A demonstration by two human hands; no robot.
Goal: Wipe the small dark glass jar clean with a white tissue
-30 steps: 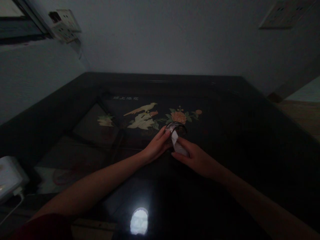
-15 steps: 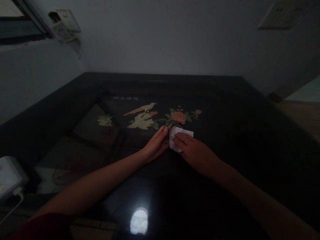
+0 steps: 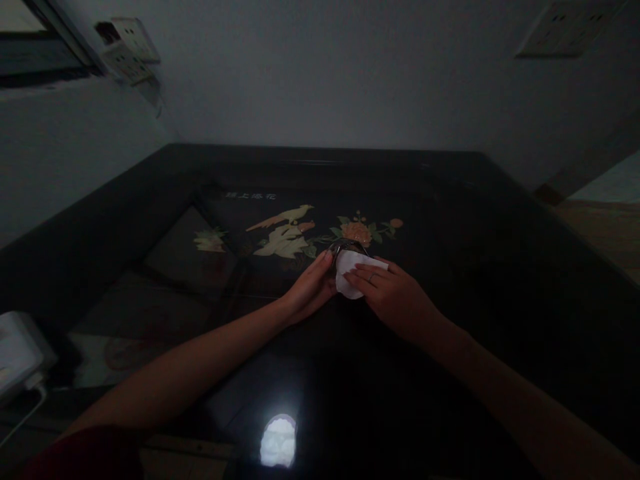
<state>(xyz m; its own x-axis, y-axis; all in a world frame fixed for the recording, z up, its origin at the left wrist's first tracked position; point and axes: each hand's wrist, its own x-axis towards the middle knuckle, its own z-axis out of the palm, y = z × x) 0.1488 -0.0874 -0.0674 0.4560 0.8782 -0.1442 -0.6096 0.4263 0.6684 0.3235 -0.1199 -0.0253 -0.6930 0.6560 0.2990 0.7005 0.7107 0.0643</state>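
Observation:
My left hand point(image 3: 314, 283) is closed around the side of a small dark, shiny object with a curved rim point(image 3: 350, 246). Its exact kind is hard to make out in the dim light. With its fingers laid flat on a white tissue point(image 3: 349, 285), my right hand point(image 3: 387, 287) presses the tissue against the near side of that object. A ring shows on one right finger. The tissue and both hands hide most of the object, just above the glossy black tabletop point(image 3: 425, 300).
A bird-and-flower picture point(image 3: 285, 240) decorates the tabletop. A white charger-like box point(image 3: 23, 353) with a cable stands at the left edge. Wall sockets point(image 3: 567, 30) sit at the upper right, and more sockets point(image 3: 127, 57) at the upper left. Walls border the table behind and left.
The tissue has shifted slightly up and left over the object, and its lower edge is now rounder. The right hand has turned a little. My left hand stays nearly in place.

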